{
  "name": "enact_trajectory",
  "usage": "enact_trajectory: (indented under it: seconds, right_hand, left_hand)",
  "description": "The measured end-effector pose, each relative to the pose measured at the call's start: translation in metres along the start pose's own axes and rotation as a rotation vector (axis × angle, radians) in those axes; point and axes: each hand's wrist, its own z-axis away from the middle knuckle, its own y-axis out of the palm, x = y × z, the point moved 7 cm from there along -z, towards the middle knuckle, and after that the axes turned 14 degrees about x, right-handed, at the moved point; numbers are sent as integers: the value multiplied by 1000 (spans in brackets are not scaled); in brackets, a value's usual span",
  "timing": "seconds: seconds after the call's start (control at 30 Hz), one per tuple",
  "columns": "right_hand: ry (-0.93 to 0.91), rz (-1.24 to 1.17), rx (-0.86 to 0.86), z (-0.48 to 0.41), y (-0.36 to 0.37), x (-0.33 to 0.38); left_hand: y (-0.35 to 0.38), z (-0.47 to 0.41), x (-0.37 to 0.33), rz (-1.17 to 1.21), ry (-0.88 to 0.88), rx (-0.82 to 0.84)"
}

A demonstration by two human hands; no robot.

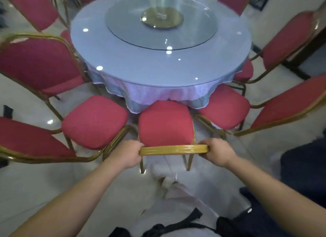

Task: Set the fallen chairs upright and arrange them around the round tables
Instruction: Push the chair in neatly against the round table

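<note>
Head view: you stand behind 1 upright chair (165, 123) at the near edge of the round surface (158, 63). Your left hand (126, 153) and right hand (217, 151) sit at the 2 ends of its gold top rail (173, 150), fingers clenched around the rail.

Progress, judged from this frame: late stage for this table. Every chair in view stands upright; no fallen chair is visible. Neighbour chair on the left (94, 122) and neighbour chair on the right (224, 108) already face the table, seats near the cloth hem (134, 99). The held chair sits between them, its seat front touching or just under the hem. What seems left here: a final push in and squaring of the gaps. Other tables are out of view, so I cannot tell their state.

Chair appearance: red padded seat, gold tubular frame, back legs on the pale floor. The back pad is hidden, seen edge-on from above. The glass turntable (160, 21) on top carries nothing loose.
</note>
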Motion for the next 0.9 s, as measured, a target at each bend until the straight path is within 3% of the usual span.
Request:
enact_trajectory:
  seconds: [0.2,0.33,0.5,0.73,0.9]
  right_hand:
    - [-13,-33,-3,35,60,42]
    - [10,-7,-46,44,84,55]
    - [63,-171,-86,42,63,38]
    - [74,-215,-93,16,33,32]
    - [21,-172,105,10,34,41]
  left_hand:
    - [41,56,38,25,-6,66]
    - [49,72,49,69,-11,14]
    - [37,48,35,157,-18,-1]
    - [11,14,34,271,8,22]
    - [14,11,42,239,48,101]
